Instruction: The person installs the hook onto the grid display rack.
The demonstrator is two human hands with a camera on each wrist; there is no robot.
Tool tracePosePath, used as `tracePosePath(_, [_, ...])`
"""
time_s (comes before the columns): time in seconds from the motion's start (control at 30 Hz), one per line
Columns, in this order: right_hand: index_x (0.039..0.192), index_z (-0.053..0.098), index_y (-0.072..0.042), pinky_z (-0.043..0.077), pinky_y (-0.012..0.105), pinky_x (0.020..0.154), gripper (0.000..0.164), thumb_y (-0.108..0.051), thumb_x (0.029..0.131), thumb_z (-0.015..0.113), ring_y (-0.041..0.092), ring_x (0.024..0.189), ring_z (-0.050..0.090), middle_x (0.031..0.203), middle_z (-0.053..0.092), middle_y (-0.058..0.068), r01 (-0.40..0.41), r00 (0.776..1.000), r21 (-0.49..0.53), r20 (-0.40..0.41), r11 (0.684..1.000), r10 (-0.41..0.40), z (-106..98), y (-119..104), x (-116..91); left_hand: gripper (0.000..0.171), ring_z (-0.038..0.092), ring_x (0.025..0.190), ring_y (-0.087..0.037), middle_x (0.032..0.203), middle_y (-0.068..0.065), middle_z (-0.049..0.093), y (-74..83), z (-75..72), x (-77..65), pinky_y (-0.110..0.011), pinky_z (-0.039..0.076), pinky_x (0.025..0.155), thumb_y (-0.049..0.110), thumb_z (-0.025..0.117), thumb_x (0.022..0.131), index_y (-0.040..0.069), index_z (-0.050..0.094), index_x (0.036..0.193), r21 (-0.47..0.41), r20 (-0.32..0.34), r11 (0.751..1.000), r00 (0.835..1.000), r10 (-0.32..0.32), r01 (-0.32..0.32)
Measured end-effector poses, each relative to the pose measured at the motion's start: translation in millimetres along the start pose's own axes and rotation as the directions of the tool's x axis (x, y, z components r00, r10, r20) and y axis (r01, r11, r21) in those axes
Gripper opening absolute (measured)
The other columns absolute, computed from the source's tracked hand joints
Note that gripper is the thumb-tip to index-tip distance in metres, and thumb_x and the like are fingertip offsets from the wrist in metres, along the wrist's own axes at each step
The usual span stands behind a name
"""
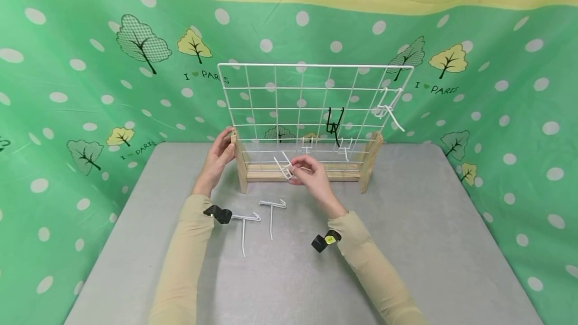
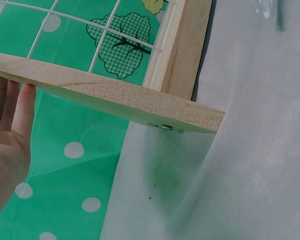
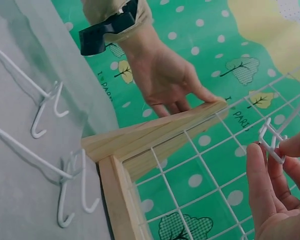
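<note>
My left hand (image 1: pixel 213 167) holds the upper end of the left wooden side post (image 1: pixel 241 172) of a white wire grid rack (image 1: pixel 316 66). In the right wrist view its thumb lies at the post's top end, with fingers against the outer face. My right hand (image 1: pixel 316 182) pinches a white wire hook (image 3: pixel 272 142) between thumb and fingers, its two prongs pointing up in front of the grid's lower left half. Two more white hooks (image 1: pixel 272 219) (image 1: pixel 244 234) lie on the table below the rack.
A black hook (image 1: pixel 333 127) hangs on the grid right of centre, and a white hook (image 1: pixel 386 110) hangs near its upper right edge. Two white hooks (image 1: pixel 307 148) (image 1: pixel 345 149) show lower down. The rack stands on the grey table (image 1: pixel 420 224), before a green dotted cloth (image 1: pixel 496 114).
</note>
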State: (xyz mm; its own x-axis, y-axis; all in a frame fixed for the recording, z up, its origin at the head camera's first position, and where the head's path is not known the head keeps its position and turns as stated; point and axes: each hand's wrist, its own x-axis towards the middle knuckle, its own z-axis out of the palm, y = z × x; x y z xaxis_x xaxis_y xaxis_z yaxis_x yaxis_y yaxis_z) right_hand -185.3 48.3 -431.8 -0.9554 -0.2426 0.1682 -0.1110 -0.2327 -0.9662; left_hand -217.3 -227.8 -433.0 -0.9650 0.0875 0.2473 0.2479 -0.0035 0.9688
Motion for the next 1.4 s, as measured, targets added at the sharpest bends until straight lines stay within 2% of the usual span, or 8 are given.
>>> tracePosePath(0.33, [0.106,0.054,0.019,0.058,0.047,0.073,0.020,0.010,0.088,0.057,0.017,0.076,0.064,0.087,0.057,0.008,0.019,1.000,-0.004,0.000,1.000,-0.019,1,-9,4,0.047,0.044,0.122,-0.020,0.134,-0.012,0.044,0.2,0.7,0.2,-0.058,0.035,0.104,0.009,0.043,0.104,0.008,0.031,0.149,-0.004,-0.003,1.000,1.000,-0.001,0.001])
tracePosePath(0.4, [0.108,0.053,0.020,0.058,0.045,0.073,0.022,0.009,0.088,0.057,0.021,0.078,0.064,0.088,0.057,0.010,0.020,1.000,-0.001,-0.003,1.000,-0.020,1,-12,4,0.047,0.044,0.121,-0.020,0.134,-0.012,0.044,0.3,1.0,-0.2,-0.058,0.035,0.104,0.009,0.043,0.104,0.008,0.031,0.149,-0.004,-0.004,1.000,1.000,-0.003,0.003])
tracePosePath(0.53, [0.109,0.050,0.022,0.059,0.040,0.073,0.024,0.012,0.089,0.056,0.019,0.078,0.063,0.089,0.057,0.010,0.027,1.000,0.012,-0.011,1.000,-0.027,1,-17,5,0.047,0.043,0.123,-0.022,0.137,-0.016,0.043,-14.3,-4.0,3.9,-0.058,0.035,0.104,0.012,0.045,0.104,0.014,0.034,0.150,-0.011,-0.013,1.000,1.000,-0.001,0.001])
tracePosePath(0.63, [0.108,0.051,0.021,0.057,0.049,0.075,0.021,0.013,0.089,0.055,0.013,0.075,0.062,0.088,0.056,0.010,0.043,0.999,0.020,-0.013,0.999,-0.042,0,-19,6,0.047,0.043,0.124,-0.024,0.140,-0.020,0.041,-22.5,-7.3,6.8,-0.059,0.034,0.104,0.010,0.044,0.104,0.014,0.034,0.150,-0.022,-0.016,1.000,1.000,-0.007,0.006])
tracePosePath(0.73, [0.106,0.053,0.019,0.053,0.057,0.078,0.018,0.012,0.089,0.056,0.014,0.075,0.062,0.088,0.056,0.010,0.052,0.999,0.014,-0.012,0.999,-0.052,-2,-20,7,0.048,0.042,0.124,-0.024,0.141,-0.025,0.039,-11.7,-3.8,3.4,-0.059,0.033,0.105,0.007,0.042,0.104,0.011,0.031,0.150,-0.008,-0.005,1.000,1.000,-0.010,0.010])
tracePosePath(0.97, [0.107,0.052,0.019,0.059,0.040,0.073,0.021,0.010,0.089,0.057,0.018,0.078,0.063,0.091,0.056,0.014,0.056,0.998,0.015,-0.009,0.998,-0.056,0,-27,9,0.048,0.040,0.126,-0.029,0.142,-0.030,0.036,3.0,1.7,-1.8,-0.061,0.032,0.105,0.008,0.043,0.104,0.008,0.030,0.150,-0.004,0.000,1.000,1.000,-0.008,0.008])
tracePosePath(1.27, [0.107,0.053,0.018,0.059,0.040,0.073,0.020,0.009,0.090,0.057,0.015,0.075,0.063,0.093,0.055,0.012,0.092,0.996,0.006,-0.017,0.996,-0.092,2,-37,15,0.048,0.041,0.127,-0.028,0.142,-0.028,0.037,2.0,1.2,-1.6,-0.060,0.033,0.104,0.009,0.043,0.104,0.008,0.030,0.150,0.013,0.001,1.000,1.000,-0.001,0.001])
tracePosePath(1.4, [0.106,0.054,0.017,0.059,0.041,0.073,0.018,0.010,0.090,0.056,0.018,0.077,0.063,0.095,0.055,0.014,0.105,0.994,0.018,-0.023,0.994,-0.105,2,-39,18,0.048,0.041,0.125,-0.026,0.141,-0.026,0.038,-9.6,-3.0,2.4,-0.061,0.033,0.104,0.008,0.042,0.104,0.010,0.031,0.150,0.000,0.000,1.000,1.000,-0.003,0.003])
